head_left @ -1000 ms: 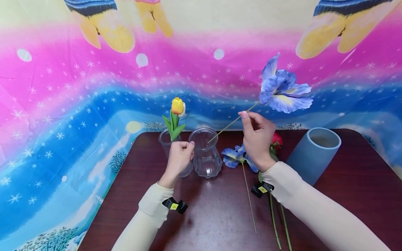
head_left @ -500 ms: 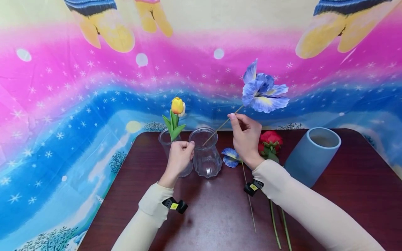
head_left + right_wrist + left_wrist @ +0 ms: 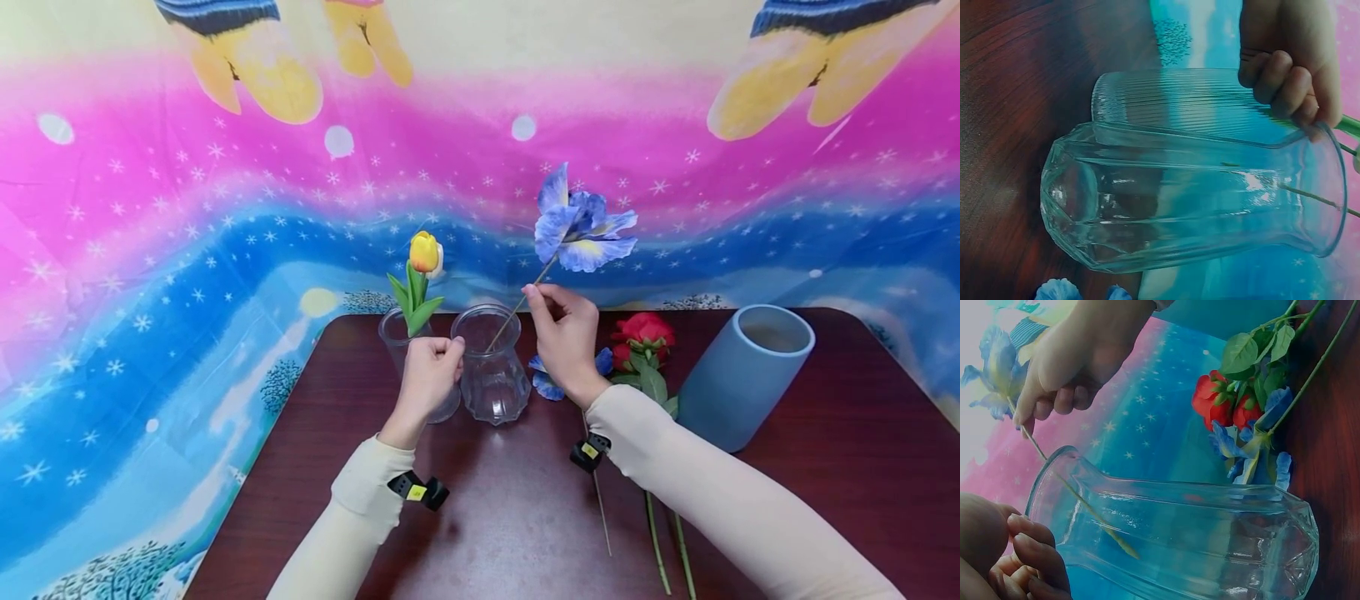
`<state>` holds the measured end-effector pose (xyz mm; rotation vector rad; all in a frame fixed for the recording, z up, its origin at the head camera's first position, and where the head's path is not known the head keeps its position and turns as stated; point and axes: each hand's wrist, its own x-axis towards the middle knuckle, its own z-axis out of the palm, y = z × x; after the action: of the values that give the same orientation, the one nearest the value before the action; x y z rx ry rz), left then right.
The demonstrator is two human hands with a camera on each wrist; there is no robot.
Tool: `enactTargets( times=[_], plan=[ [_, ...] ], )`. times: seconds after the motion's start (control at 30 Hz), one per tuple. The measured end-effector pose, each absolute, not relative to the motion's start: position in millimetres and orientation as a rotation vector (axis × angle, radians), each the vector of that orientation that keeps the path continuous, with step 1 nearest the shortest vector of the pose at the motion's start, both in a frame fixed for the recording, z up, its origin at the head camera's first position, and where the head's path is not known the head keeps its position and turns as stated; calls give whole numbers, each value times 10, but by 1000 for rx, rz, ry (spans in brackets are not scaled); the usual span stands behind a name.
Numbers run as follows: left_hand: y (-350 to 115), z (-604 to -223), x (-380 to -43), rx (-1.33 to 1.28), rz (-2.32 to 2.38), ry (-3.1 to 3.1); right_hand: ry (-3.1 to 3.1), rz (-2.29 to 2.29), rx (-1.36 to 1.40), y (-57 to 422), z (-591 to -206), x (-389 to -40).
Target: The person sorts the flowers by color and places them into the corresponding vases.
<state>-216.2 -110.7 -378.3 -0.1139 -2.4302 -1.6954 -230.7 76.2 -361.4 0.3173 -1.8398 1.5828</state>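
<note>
My right hand (image 3: pixel 566 337) pinches the thin stem of a blue artificial iris (image 3: pixel 581 225) between thumb and fingertips, bloom up. The lower end of the stem (image 3: pixel 1107 530) is inside the mouth of a clear glass vase (image 3: pixel 495 387), well above its base. At the left of that mouth, my left hand (image 3: pixel 429 375) pinches the rim with thumb and curled fingers, as the right wrist view shows. The vase stands upright on the table. Behind the left hand, a ribbed glass vase (image 3: pixel 1166 94) holds a yellow tulip (image 3: pixel 423 252) and a white one mostly hidden by it.
A second blue iris (image 3: pixel 549 379) lies right of the clear vase, partly covered by my right hand. Red roses (image 3: pixel 643 333) with long green stems lie beside it. A blue-grey vase (image 3: pixel 738 387) stands at the right of the dark wooden table (image 3: pixel 502 517), before a printed backdrop.
My right hand has moved left and slightly down with the iris, bringing the stem steeper and its end lower in the vase. The left hand has stayed at the rim.
</note>
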Motion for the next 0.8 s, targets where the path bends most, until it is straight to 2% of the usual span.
enactTargets(
  times=[0.8],
  plan=[
    [-1098,-3804,-2170,-123,-1733,-2408,-2320,1243,248,601,-3633,-2338]
  ],
)
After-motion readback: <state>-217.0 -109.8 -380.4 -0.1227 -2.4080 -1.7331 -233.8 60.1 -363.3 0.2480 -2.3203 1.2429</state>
